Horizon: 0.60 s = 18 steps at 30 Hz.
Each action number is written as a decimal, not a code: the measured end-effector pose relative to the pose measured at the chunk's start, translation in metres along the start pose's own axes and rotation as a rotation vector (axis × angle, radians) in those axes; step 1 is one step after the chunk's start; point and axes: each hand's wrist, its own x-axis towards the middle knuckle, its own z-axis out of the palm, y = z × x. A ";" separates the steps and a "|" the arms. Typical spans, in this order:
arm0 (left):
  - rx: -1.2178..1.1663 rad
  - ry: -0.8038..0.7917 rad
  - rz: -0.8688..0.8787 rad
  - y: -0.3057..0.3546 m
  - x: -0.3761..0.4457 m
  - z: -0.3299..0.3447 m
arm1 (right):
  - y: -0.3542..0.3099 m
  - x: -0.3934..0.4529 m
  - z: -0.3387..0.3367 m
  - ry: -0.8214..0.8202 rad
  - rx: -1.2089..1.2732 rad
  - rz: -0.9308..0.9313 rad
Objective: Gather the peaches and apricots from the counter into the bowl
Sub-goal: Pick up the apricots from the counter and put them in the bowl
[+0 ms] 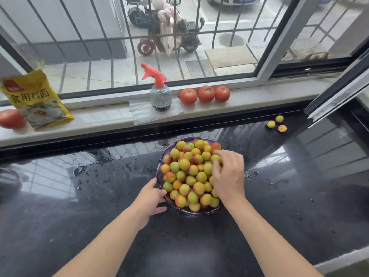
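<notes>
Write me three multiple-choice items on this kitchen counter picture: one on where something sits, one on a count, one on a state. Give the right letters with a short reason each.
1. Where does the spray bottle stand?
A. in the bowl
B. on the windowsill
C. on the floor

2. How many loose fruits lie on the counter at the far right?
A. three
B. one
C. seven

3. What is the left hand doing?
A. lifting a tomato
B. holding the spray bottle
C. touching the rim of the purple bowl

Answers:
1 B, it stands on the sill beside three tomatoes.
2 A, three small fruits sit together near the window frame.
3 C, its fingers rest against the bowl's near-left edge, while the right hand lies on the piled fruit.
</notes>
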 end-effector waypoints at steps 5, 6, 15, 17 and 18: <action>-0.221 0.166 0.005 0.011 0.010 0.011 | 0.080 0.011 -0.021 -0.069 -0.069 0.303; -0.261 0.189 -0.004 0.014 0.013 0.015 | 0.095 0.016 -0.023 -0.126 -0.092 0.368; -0.394 0.281 -0.043 0.024 0.050 0.028 | 0.147 0.071 0.000 -0.405 -0.076 0.527; -0.388 0.277 -0.047 0.021 0.053 0.027 | 0.145 0.090 0.015 -0.441 -0.059 0.434; -0.393 0.269 -0.047 0.020 0.053 0.026 | 0.143 0.102 0.022 -0.455 -0.067 0.382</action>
